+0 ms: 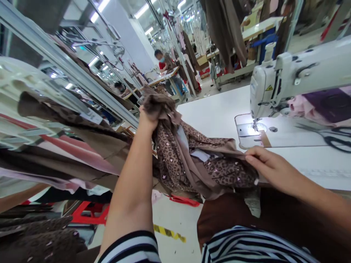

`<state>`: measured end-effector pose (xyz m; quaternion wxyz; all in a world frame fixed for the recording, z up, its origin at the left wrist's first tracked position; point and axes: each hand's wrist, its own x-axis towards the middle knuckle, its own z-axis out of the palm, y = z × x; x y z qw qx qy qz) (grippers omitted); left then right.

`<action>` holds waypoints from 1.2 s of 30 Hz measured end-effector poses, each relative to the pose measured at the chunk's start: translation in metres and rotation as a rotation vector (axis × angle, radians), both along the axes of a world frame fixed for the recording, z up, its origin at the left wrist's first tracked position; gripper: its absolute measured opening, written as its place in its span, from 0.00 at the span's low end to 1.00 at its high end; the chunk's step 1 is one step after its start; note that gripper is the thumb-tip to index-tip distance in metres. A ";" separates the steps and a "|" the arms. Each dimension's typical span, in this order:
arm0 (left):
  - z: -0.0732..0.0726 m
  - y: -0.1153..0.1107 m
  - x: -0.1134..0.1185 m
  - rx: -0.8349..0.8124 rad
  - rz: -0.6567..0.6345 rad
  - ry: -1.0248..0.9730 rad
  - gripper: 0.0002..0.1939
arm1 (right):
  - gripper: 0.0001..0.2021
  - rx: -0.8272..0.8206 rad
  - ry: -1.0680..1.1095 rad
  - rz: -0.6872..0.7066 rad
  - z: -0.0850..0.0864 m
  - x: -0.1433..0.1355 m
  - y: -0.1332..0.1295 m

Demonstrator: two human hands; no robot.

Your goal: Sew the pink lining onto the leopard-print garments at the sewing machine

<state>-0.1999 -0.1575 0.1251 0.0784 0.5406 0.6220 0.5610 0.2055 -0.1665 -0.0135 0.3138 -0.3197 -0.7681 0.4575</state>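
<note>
A brown leopard-print garment [175, 160] with plain brown parts hangs stretched between my two hands, over the front left edge of the sewing table [214, 106]. My left hand [148, 118] is raised and closed on its bunched upper end; the cloth hides part of the fingers. Lower and to the right, my right hand [264, 164] pinches the garment's edge between thumb and fingers, in front of the needle area. The sewing machine [265, 87] stands just beyond my right hand, its lamp lit over the needle plate [246, 131].
Black scissors [331, 137] lie on the table at the right, near pink cloth [304, 107]. Several garments [82, 142] hang from a white rack on the left. A red stool [89, 212] stands below it. Other people [164, 64] sit at tables further back.
</note>
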 end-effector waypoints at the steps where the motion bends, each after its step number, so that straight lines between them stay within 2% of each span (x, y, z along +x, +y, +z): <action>1: -0.010 -0.005 0.007 -0.033 0.016 0.071 0.23 | 0.18 -0.067 0.048 -0.032 0.001 0.000 0.003; 3: -0.032 -0.017 0.027 -0.130 0.000 0.262 0.23 | 0.22 -0.197 0.151 -0.080 0.000 0.000 0.008; 4: -0.044 -0.024 0.041 -0.185 -0.051 0.354 0.21 | 0.23 -0.259 0.199 -0.095 0.000 -0.001 0.011; 7: -0.078 -0.043 0.085 -0.310 -0.322 0.509 0.08 | 0.25 -0.419 0.307 -0.110 0.001 -0.006 0.015; 10: -0.099 -0.052 0.115 -0.350 -0.518 0.599 0.05 | 0.25 -0.516 0.358 -0.116 0.004 -0.010 0.015; 15: -0.112 -0.031 0.129 -0.341 -0.571 0.678 0.17 | 0.25 -0.564 0.364 -0.107 0.013 -0.012 0.012; 19: -0.114 -0.012 0.137 -0.333 -0.578 0.702 0.10 | 0.26 -0.544 0.357 -0.125 0.013 -0.009 0.013; 23: -0.107 -0.012 0.132 -0.291 -0.574 0.670 0.09 | 0.28 -0.478 0.310 -0.128 0.002 0.004 0.018; 26: -0.087 -0.019 0.111 -0.228 -0.475 0.608 0.08 | 0.24 -0.319 0.116 -0.016 -0.007 0.009 0.018; 28: -0.059 -0.024 0.095 -0.170 -0.385 0.572 0.11 | 0.20 -0.213 0.016 0.083 -0.004 0.002 0.013; 30: -0.016 -0.029 0.084 -0.117 -0.335 0.554 0.12 | 0.16 -0.174 0.018 0.168 0.009 -0.013 0.005; 34: 0.087 -0.029 0.087 0.161 -0.147 0.619 0.10 | 0.12 -0.195 0.108 0.370 0.050 -0.046 -0.013; 35: 0.105 -0.023 0.091 0.196 -0.077 0.632 0.10 | 0.13 -0.237 0.132 0.407 0.056 -0.050 -0.016; 36: 0.115 -0.014 0.094 0.226 -0.034 0.665 0.10 | 0.14 -0.318 0.177 0.437 0.060 -0.052 -0.019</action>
